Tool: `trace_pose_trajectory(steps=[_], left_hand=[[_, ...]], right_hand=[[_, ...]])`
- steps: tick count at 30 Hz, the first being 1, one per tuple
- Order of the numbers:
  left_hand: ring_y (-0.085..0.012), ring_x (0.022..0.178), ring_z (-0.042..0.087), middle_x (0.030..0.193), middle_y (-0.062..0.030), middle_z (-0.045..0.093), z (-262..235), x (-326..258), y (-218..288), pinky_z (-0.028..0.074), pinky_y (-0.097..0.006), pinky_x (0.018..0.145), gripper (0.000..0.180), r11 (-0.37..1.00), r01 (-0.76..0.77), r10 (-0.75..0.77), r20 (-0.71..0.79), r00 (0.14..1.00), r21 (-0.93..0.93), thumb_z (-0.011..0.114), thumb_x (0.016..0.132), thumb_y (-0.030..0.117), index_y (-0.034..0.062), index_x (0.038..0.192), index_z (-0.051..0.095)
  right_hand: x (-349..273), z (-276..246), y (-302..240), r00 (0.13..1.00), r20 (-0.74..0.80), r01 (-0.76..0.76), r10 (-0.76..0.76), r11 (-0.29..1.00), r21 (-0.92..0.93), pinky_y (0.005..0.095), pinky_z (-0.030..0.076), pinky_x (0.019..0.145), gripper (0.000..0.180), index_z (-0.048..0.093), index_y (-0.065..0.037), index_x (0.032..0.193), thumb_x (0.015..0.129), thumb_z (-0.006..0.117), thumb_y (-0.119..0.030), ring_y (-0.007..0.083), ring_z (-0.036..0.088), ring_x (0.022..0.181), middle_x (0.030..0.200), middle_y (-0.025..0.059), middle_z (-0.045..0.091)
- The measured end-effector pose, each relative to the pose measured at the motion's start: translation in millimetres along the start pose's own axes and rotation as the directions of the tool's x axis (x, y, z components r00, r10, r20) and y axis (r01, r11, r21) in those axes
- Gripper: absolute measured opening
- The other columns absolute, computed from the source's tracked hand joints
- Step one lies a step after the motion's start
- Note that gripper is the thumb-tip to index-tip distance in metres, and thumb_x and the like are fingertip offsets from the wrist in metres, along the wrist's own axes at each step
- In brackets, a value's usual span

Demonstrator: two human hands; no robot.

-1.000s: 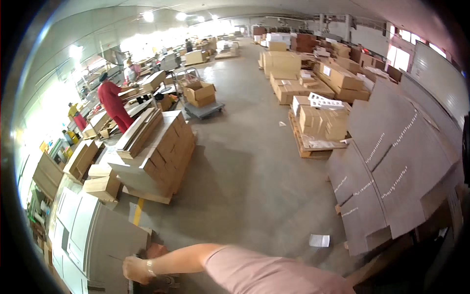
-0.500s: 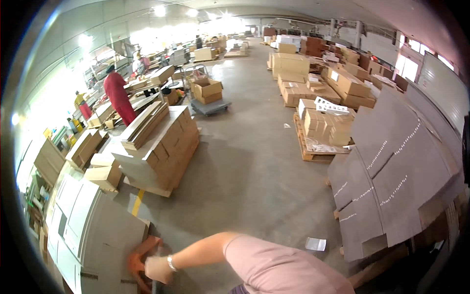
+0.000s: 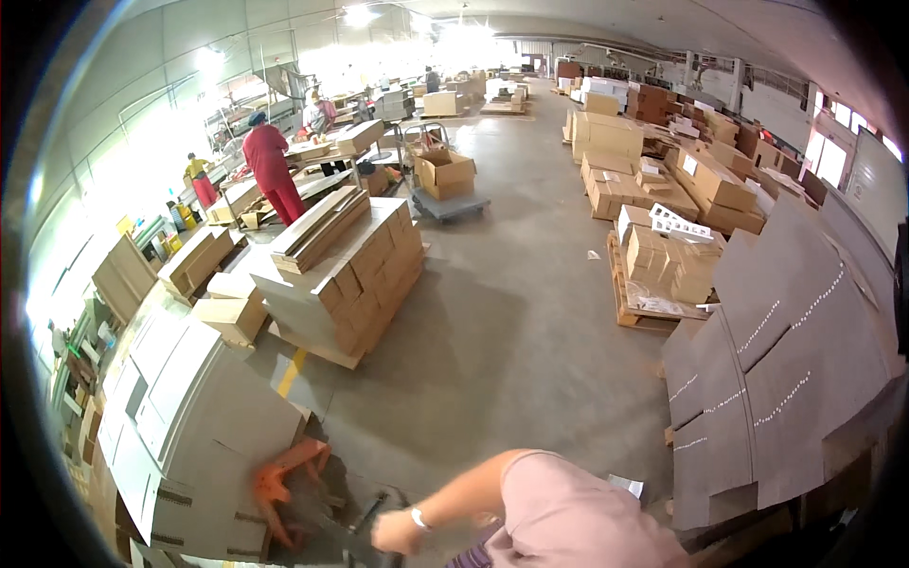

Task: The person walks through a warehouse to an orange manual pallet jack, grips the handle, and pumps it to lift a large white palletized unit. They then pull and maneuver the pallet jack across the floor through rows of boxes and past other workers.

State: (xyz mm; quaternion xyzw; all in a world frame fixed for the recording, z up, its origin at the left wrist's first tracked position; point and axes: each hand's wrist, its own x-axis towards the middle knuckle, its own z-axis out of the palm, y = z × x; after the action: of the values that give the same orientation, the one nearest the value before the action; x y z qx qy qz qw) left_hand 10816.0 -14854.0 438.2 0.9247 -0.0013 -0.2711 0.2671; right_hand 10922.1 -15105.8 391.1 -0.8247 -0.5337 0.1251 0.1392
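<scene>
My right hand (image 3: pixel 396 532) is low in the view, at the end of a bare forearm with a pale band on the wrist. Its fingers are closed around a dark handle (image 3: pixel 365 516), most of which is blurred or hidden. An orange metal frame (image 3: pixel 276 485), which looks like part of a pallet jack, stands left of the hand and apart from it. Beside that frame is a stack of large white panels (image 3: pixel 213 417). A pink sleeve covers my upper arm. I do not see my left hand.
Left of the aisle is a loaded pallet of cartons (image 3: pixel 355 284). Farther off stand a cart with an open box (image 3: pixel 445 173) and a person in red (image 3: pixel 270 166). Grey cardboard sheets (image 3: pixel 786 379) line the right, before a pallet of boxes (image 3: pixel 663 265).
My right hand has moved right, away from the orange frame, with the dark handle still in it. The whole scene has shifted right in the view.
</scene>
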Motion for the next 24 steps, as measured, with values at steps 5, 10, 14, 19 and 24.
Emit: trace_pose_trajectory(steps=[5, 10, 14, 19, 24], left_hand=[[-0.0132, 0.050, 0.053, 0.071, -0.0052, 0.063, -70.5, 47.1, -64.6, 0.043, -0.028, 0.044, 0.022, 0.967, 0.069, -0.082, -0.043, 0.996, -0.244, 0.075, 0.074, 0.009, 0.0051, 0.095, 0.069], [-0.0180, 0.056, 0.057, 0.072, -0.0058, 0.066, 81.4, 43.1, -53.6, 0.046, -0.035, 0.052, 0.025, 0.994, -0.090, 0.085, -0.074, 0.994, -0.069, 0.074, 0.070, 0.013, 0.0022, 0.093, 0.075], [-0.0283, 0.063, 0.066, 0.072, -0.0154, 0.068, 171.4, 15.9, -101.7, 0.051, -0.040, 0.058, 0.020, 0.982, -0.145, 0.159, -0.118, 0.980, 0.117, 0.072, 0.074, 0.018, 0.0035, 0.088, 0.071], [-0.0189, 0.058, 0.056, 0.071, -0.0062, 0.065, 42.6, 60.1, -45.1, 0.046, -0.036, 0.056, 0.030, 0.977, 0.098, -0.061, 0.195, 0.979, -0.188, 0.076, 0.067, 0.013, 0.0012, 0.095, 0.072], [-0.0204, 0.065, 0.059, 0.075, -0.0078, 0.065, -38.3, 42.4, -19.4, 0.049, -0.038, 0.062, 0.036, 0.963, -0.253, 0.236, -0.174, 0.956, -0.088, 0.078, 0.065, 0.012, -0.0017, 0.096, 0.064]], right_hand=[[71.7, -117.0, 6.2, 0.987, 0.038, -0.152, 0.153, 0.988, -0.038, 0.0404, 0.055, 0.066, 0.019, 0.071, -0.004, 0.072, 0.060, 0.073, -0.018, 0.0321, 0.069, 0.072, 0.074, 0.0143, 0.070], [-30.5, 27.2, 10.8, 0.969, -0.214, -0.138, 0.123, 0.989, -0.057, 0.0447, 0.053, 0.072, 0.016, 0.068, -0.004, 0.071, 0.060, 0.071, -0.015, 0.0340, 0.067, 0.081, 0.079, 0.0149, 0.068], [-60.0, 70.8, -23.6, 0.996, 0.019, -0.091, 0.091, 0.995, 0.036, 0.0446, 0.055, 0.069, 0.015, 0.069, -0.004, 0.068, 0.056, 0.072, -0.012, 0.0342, 0.069, 0.078, 0.076, 0.0169, 0.069], [2.8, -21.6, 5.5, 0.999, -0.034, -0.025, 0.024, 1.000, -0.017, 0.0452, 0.055, 0.068, 0.017, 0.069, -0.002, 0.069, 0.056, 0.072, -0.012, 0.0368, 0.068, 0.075, 0.074, 0.0187, 0.068], [44.0, -85.7, 0.2, 0.992, -0.020, -0.123, 0.122, 0.992, -0.006, 0.0413, 0.056, 0.066, 0.015, 0.071, -0.004, 0.068, 0.057, 0.073, -0.014, 0.0327, 0.070, 0.074, 0.074, 0.0157, 0.070]])
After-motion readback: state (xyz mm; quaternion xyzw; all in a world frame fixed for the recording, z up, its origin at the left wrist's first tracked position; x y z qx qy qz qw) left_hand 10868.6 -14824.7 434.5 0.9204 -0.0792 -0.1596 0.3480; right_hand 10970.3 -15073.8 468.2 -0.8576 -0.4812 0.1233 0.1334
